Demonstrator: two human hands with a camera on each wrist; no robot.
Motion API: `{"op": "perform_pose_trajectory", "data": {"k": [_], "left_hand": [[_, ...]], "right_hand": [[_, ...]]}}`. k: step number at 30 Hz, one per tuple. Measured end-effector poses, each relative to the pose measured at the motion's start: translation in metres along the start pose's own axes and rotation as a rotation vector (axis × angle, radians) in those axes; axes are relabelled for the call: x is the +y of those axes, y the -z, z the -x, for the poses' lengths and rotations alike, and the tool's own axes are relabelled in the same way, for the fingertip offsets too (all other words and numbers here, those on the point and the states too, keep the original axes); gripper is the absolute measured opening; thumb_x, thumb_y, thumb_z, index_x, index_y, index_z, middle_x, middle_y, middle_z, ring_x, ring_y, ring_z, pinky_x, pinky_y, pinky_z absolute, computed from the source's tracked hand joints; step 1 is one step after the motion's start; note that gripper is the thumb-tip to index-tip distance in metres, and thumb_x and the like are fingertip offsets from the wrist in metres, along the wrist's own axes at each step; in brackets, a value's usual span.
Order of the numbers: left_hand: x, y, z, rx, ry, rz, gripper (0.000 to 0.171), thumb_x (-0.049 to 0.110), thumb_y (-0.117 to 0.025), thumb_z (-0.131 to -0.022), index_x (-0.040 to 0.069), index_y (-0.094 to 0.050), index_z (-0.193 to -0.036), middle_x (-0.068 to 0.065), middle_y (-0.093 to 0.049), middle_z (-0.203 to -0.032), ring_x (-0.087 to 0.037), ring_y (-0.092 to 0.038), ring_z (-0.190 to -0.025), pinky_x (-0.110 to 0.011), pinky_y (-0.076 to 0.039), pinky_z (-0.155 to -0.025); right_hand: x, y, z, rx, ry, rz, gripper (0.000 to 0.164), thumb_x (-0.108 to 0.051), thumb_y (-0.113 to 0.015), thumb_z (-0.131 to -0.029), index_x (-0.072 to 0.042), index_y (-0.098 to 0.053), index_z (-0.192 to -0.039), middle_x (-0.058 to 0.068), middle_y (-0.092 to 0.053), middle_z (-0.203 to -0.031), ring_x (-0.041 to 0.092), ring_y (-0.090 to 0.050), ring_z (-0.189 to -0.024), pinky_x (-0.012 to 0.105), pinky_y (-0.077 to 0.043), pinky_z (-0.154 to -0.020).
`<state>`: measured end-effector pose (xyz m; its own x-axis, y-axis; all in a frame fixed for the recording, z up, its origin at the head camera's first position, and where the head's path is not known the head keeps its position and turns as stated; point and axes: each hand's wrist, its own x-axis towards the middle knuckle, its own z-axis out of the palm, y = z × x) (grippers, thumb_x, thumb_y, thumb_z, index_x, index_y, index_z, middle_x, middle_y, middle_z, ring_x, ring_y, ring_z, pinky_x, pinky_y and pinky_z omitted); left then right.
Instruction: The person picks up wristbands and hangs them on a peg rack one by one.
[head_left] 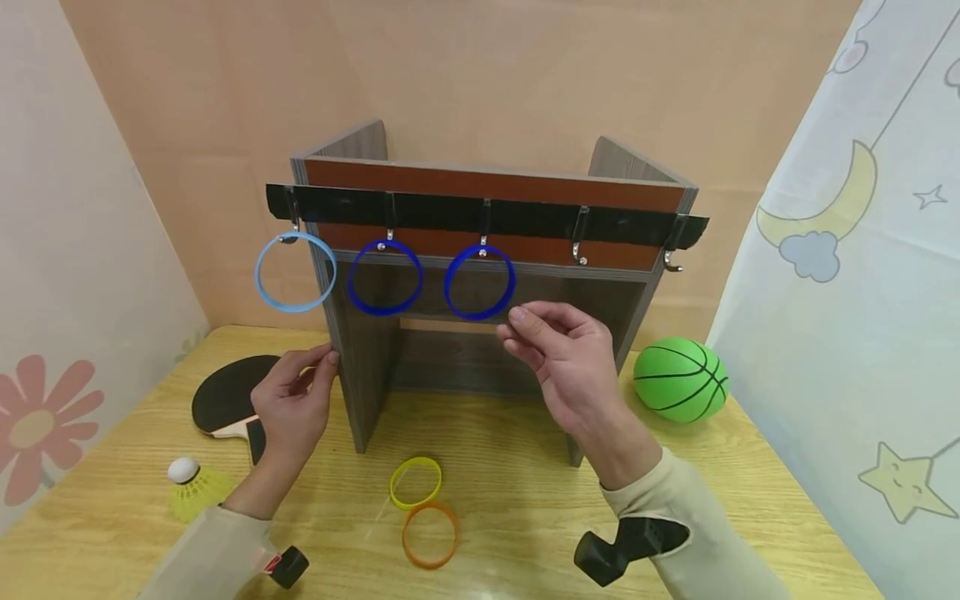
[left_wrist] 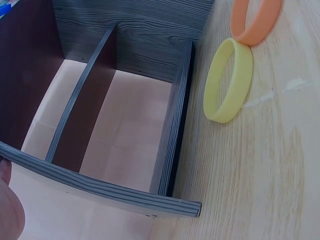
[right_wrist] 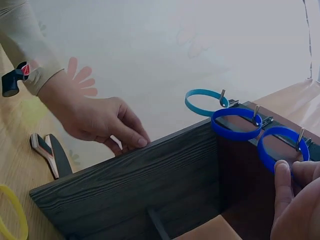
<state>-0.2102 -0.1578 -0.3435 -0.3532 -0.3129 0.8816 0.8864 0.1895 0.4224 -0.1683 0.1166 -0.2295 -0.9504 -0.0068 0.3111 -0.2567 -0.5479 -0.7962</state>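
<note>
A wooden shelf unit (head_left: 495,175) stands upright with a black strip of metal hooks (head_left: 442,212) across its front. From the hooks hang a light blue wristband (head_left: 258,279) and two dark blue wristbands, one in second place (head_left: 352,292) and one in the middle (head_left: 447,292). My left hand (head_left: 294,404) pinches the front edge of the left side panel (right_wrist: 100,172). Beside the lower right of the middle band is my right hand (head_left: 566,358), fingers loosely bent and seemingly holding nothing. In the right wrist view its fingertips overlap that band, so contact is unclear.
A yellow wristband (head_left: 392,492) and an orange wristband (head_left: 407,546) lie on the table (head_left: 517,517) before the unit. At left are a black table tennis bat (head_left: 228,392) and a yellow shuttlecock (head_left: 197,492). A green ball (head_left: 681,379) sits right of the unit.
</note>
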Motion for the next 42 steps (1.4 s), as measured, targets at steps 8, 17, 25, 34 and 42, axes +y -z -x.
{"op": "perform_pose_trajectory", "data": {"k": [8,17,25,34,42], "left_hand": [[0.015,-0.005,-0.005,-0.003,-0.006,0.016,0.009,-0.025,-0.061,-0.075,-0.022,-0.064,-0.083,-0.02,-0.063,-0.072,-0.01,-0.062,-0.069,-0.016,-0.052,-0.067],[-0.004,0.002,0.002,0.009,0.003,-0.02,0.012,-0.025,-0.062,-0.073,-0.02,-0.066,-0.083,-0.018,-0.064,-0.072,-0.01,-0.062,-0.069,-0.016,-0.052,-0.067],[-0.01,0.003,0.003,0.003,0.013,-0.02,0.013,-0.026,-0.062,-0.073,-0.02,-0.066,-0.084,-0.017,-0.064,-0.073,-0.01,-0.062,-0.07,-0.017,-0.053,-0.068],[0.011,-0.004,-0.003,-0.004,0.001,-0.032,0.011,-0.025,-0.061,-0.074,-0.021,-0.065,-0.083,-0.019,-0.063,-0.072,-0.01,-0.062,-0.069,-0.016,-0.053,-0.068],[-0.007,0.003,0.003,0.012,0.006,-0.039,0.012,-0.025,-0.063,-0.073,-0.019,-0.066,-0.083,-0.017,-0.064,-0.072,-0.008,-0.061,-0.069,-0.015,-0.052,-0.067]], "right_hand": [[0.014,0.016,0.005,-0.009,-0.049,0.088,0.022,0.011,-0.06,-0.087,-0.007,-0.071,-0.08,0.01,-0.069,-0.08,0.023,-0.069,-0.073,0.031,-0.057,-0.069],[0.042,0.039,0.014,-0.018,-0.116,0.205,0.019,0.012,-0.063,-0.084,-0.006,-0.07,-0.081,0.011,-0.069,-0.081,0.025,-0.069,-0.074,0.036,-0.056,-0.072],[0.054,0.053,0.021,0.006,-0.165,0.281,0.011,0.009,-0.067,-0.083,-0.001,-0.068,-0.085,0.014,-0.068,-0.084,0.028,-0.068,-0.076,0.04,-0.056,-0.073],[0.073,0.061,0.027,-0.057,-0.218,0.343,0.008,0.004,-0.069,-0.083,0.007,-0.066,-0.09,0.018,-0.067,-0.084,0.027,-0.068,-0.075,0.049,-0.053,-0.078],[0.094,0.07,0.04,-0.249,-0.367,0.492,0.017,0.0,-0.068,-0.085,0.013,-0.065,-0.096,0.019,-0.067,-0.085,0.025,-0.068,-0.073,0.043,-0.056,-0.07]]}}
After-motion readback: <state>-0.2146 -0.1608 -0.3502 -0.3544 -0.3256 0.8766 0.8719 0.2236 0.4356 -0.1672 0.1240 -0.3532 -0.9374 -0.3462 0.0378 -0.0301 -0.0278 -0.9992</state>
